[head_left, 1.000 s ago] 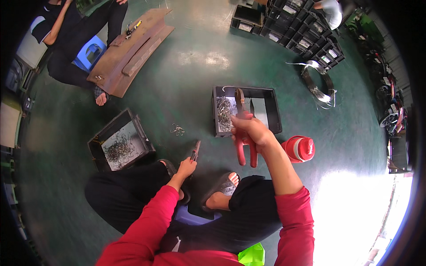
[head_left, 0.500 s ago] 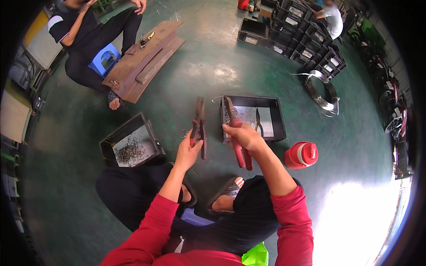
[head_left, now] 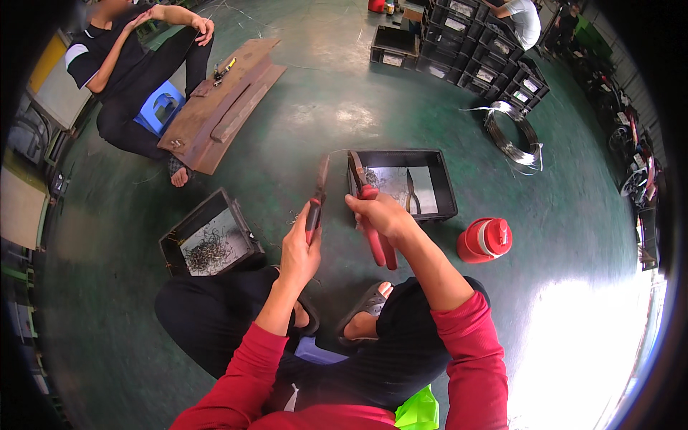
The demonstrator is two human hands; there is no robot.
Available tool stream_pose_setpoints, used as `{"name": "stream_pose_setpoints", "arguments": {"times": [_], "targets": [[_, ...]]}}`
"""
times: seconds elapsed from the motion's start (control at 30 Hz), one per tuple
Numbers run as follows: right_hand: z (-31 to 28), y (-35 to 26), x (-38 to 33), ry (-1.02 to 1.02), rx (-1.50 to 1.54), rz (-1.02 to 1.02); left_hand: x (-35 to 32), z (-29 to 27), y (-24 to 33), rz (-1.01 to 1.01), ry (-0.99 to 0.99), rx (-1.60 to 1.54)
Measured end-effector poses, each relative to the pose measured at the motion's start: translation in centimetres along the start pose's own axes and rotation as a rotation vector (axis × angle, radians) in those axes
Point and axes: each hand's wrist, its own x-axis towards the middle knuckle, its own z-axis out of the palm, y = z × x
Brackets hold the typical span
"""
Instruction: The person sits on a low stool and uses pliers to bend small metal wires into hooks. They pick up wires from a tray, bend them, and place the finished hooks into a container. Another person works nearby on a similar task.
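left hand [head_left: 299,247] raised above the knees, fingers closed around a red-handled tool [head_left: 316,201] whose dark tip points up and away. right hand [head_left: 380,215] just beside it, wrapped around red-handled pliers [head_left: 369,215]; the handles hang below the fist, the dark jaws rise above it toward a thin wire [head_left: 337,153] that curves between the two tool tips. both tools are held in the air over the green floor [head_left: 301,122], near the front of a black tray [head_left: 444,190] that holds a sheet, some wire bits and another dark pair of pliers [head_left: 413,190]. a second black tray [head_left: 204,240] with bent wire pieces lies left of the left hand. a red jug [head_left: 485,240] stands right of the right forearm. a wire coil [head_left: 512,132] lies farther off. another person [head_left: 125,79] sits on a blue stool [head_left: 161,106] beside brown boards [head_left: 222,107].
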Motion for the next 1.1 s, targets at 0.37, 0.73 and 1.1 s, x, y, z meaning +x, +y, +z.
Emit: {"name": "stream_pose_setpoints", "arguments": {"times": [0.37, 0.73, 1.1], "targets": [[0.0, 0.9, 0.9, 0.096, -0.262, -0.005, 0.0, -0.2, 1.4, -0.029, -0.02, 0.044], [0.1, 1.6, 1.3, 0.07, -0.173, -0.028, -0.3, -1.2, 2.8, -0.29, -0.198, -0.098], [-0.2, 1.8, 1.8, 0.081, -0.245, 0.067, -0.3, -0.9, 2.1, -0.077, -0.072, -0.033]]}}
